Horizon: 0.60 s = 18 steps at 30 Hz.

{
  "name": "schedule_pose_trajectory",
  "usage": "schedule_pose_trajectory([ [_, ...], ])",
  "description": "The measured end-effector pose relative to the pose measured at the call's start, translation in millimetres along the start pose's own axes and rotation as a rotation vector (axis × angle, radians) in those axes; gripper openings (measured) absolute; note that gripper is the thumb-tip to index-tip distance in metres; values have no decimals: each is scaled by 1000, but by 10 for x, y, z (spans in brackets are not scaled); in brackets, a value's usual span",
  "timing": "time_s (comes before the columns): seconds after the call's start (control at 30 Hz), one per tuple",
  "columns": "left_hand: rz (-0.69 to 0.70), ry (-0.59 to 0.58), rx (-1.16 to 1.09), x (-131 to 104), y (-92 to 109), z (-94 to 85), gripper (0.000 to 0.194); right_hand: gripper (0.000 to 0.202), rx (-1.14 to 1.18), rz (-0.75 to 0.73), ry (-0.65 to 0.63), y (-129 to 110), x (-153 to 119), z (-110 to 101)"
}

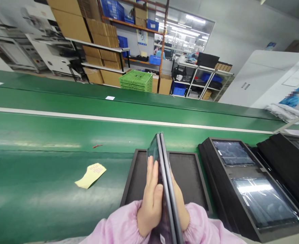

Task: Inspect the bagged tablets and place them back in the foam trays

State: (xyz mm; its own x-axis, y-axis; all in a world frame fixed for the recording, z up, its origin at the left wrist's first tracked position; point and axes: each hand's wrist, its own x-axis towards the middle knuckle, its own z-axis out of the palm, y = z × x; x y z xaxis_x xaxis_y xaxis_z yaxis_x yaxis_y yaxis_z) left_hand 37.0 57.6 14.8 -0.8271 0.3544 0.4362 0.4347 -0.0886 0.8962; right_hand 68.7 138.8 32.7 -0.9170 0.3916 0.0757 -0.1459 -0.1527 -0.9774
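Two thin, dark-faced panels [164, 176] were held on edge, face to face, between the left hand [149, 203] and the right hand [181, 203], which were kept apart only by the thickness of the pair. The left palm and fingers were laid flat against the outer face of the left panel; the outer face of the right one was covered by the right hand, whose fingers were largely hidden. Neither hand was set nearer than the other, since the pair was clasped from both sides. The long visible edges were pointed away from the body, with the far ends carried forward beyond the fingertips and tipped a little to the left. Whether the lower edges were rested on anything could not be told

Behind and beneath the panels, as seen from above, a black tray [190, 173] was placed, its middle hidden by them and its recesses seen to either side. To the right of it, a foam stack [215, 189] was topped by two film-wrapped screens [266, 200], and to the left a yellow note [90, 175] was left on the green bench [37, 169]. Farther off, green crates [136, 80] were stacked beyond the bench
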Motion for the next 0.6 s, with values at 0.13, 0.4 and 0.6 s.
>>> schedule_pose_trajectory([
  [0.13,113,19,-36,251,163,-17,43,50,90,-92,32,-119,79,66],
  [0.4,-158,57,-273,773,370,109,38,55,113,-76,216,-393,357,131],
  [0.6,-255,27,-296,705,395,150,39,66,182,-48,210,-429,319,112],
])
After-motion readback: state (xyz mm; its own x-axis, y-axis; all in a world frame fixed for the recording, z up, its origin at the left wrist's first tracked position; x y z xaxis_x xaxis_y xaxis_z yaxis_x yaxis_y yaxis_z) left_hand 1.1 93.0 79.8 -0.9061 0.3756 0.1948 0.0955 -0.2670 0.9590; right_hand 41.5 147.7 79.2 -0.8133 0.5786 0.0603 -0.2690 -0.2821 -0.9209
